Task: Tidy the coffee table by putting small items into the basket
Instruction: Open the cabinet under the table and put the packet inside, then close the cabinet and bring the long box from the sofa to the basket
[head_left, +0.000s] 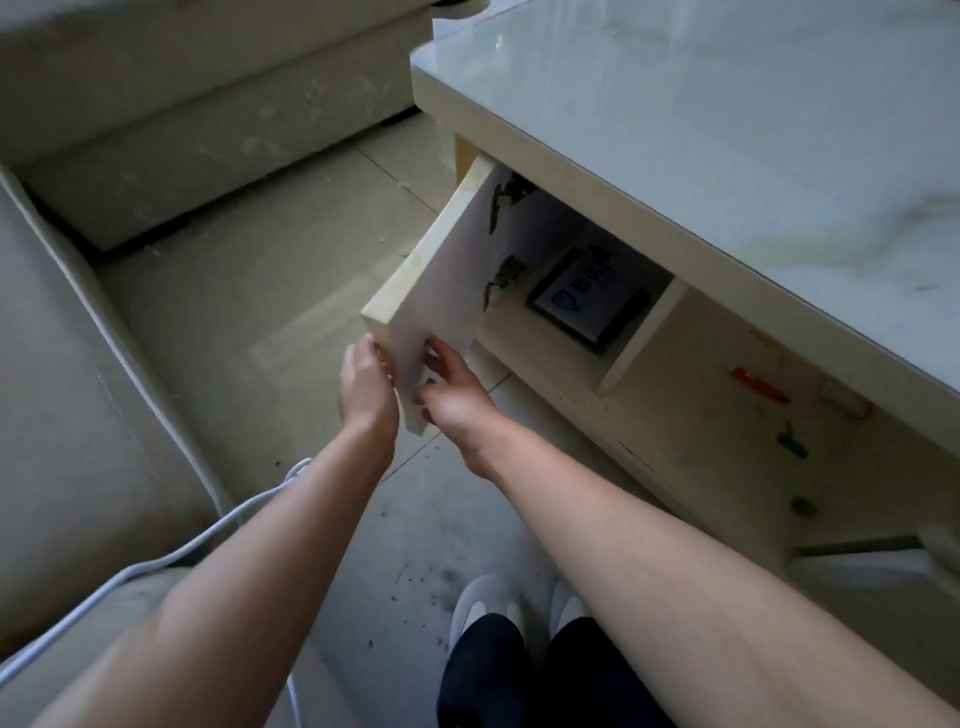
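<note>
A cream coffee table with a glossy marbled top (727, 130) fills the right side. Its small cabinet door (441, 291) stands swung open toward me. My left hand (363, 384) presses on the door's outer face near the lower corner. My right hand (452, 389) grips the same corner from the inner side. Both hands clasp the door edge between them. Inside the cabinet lies a flat dark box with a blue and white label (587, 301). No basket is in view.
An open shelf (727, 415) beside the cabinet holds a red item (758, 384), a green item (792, 447) and a small dark piece (802, 506). A beige sofa (78, 415) wraps the left and back. A white cable (208, 535) crosses it. My shoes (488, 603) rest on the tiled floor.
</note>
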